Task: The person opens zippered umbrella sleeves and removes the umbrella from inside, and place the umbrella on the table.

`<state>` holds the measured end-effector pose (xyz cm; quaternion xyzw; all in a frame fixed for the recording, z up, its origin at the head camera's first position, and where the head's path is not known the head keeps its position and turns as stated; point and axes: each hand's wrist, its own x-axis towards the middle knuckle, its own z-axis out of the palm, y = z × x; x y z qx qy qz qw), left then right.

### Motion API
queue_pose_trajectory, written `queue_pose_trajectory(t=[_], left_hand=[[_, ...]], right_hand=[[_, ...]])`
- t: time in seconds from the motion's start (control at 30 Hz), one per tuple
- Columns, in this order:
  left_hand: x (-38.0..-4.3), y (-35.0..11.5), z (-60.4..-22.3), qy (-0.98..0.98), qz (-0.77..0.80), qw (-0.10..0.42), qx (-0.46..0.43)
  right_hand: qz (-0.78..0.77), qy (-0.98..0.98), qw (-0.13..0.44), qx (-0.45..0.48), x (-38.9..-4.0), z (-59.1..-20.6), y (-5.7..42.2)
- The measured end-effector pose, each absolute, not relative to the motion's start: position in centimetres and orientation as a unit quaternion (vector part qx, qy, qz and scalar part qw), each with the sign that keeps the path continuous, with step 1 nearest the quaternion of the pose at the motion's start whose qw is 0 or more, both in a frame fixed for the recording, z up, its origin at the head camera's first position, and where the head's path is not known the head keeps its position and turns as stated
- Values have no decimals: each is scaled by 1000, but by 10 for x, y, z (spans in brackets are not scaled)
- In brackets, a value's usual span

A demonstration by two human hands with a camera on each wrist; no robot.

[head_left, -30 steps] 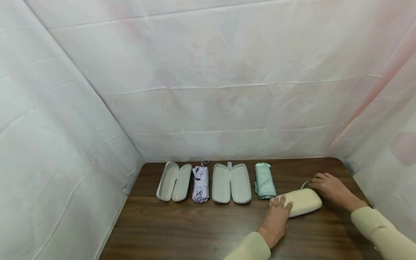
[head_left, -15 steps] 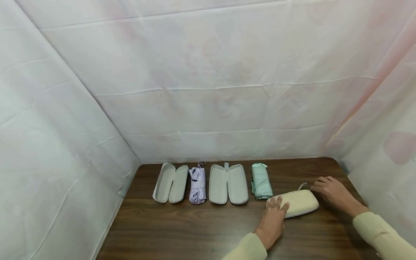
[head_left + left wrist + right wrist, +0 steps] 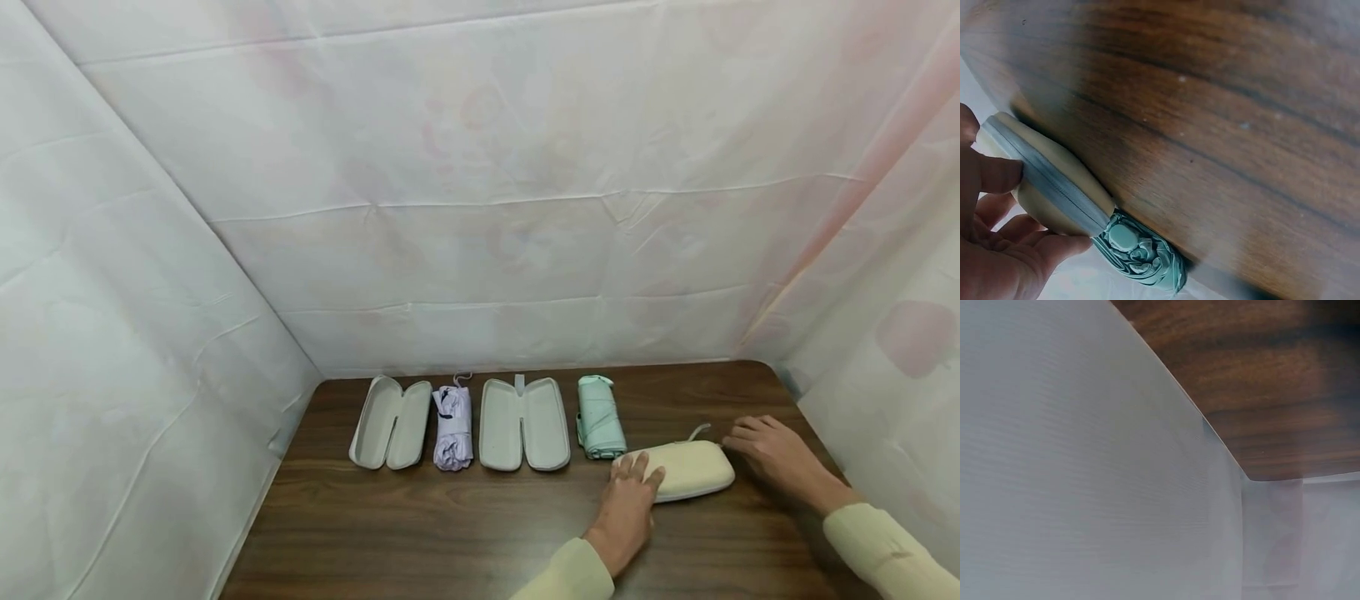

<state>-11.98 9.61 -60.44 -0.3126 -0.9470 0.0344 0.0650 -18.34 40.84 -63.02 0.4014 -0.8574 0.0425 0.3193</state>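
A cream hard zip case (image 3: 693,468) lies closed-looking at the right of the table, its grey zipper (image 3: 1047,178) plain in the left wrist view. My left hand (image 3: 626,508) grips the case's left end, thumb on the near side and fingers over the top. At the right back corner my right hand (image 3: 780,458) has its fingertips together on what looks like the zipper pull, too small to make out well. A grey loop strap (image 3: 699,431) sticks up behind the case. Next to the case's left end lies a folded mint-green umbrella (image 3: 600,417).
Left of the green umbrella, a pale grey zip case (image 3: 547,425) lies spread open, then a folded lilac umbrella (image 3: 453,429), then another open grey case (image 3: 408,425). The wooden table (image 3: 420,533) meets white curtains (image 3: 480,250) at its back and sides.
My right hand has moved rightward along the back edge to the case's right corner. My left hand keeps its grip. The whole view has shifted slightly as the head turned.
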Motion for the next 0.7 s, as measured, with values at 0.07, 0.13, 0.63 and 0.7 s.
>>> queue_pose_trajectory(t=[0.07,0.13,0.63,0.7], left_hand=[[-120,96,-605,-947,37,64,-312],[-120,95,-605,-947,32,65,-312],[-116,94,-608,-943,31,79,-321],[-115,95,-605,-945,40,69,-318]], right_hand=[[45,-856,321,402,-182,-631,409],[48,-858,321,399,-179,-631,409],[54,-864,324,382,-163,-635,408],[55,-866,319,382,-164,-634,408]])
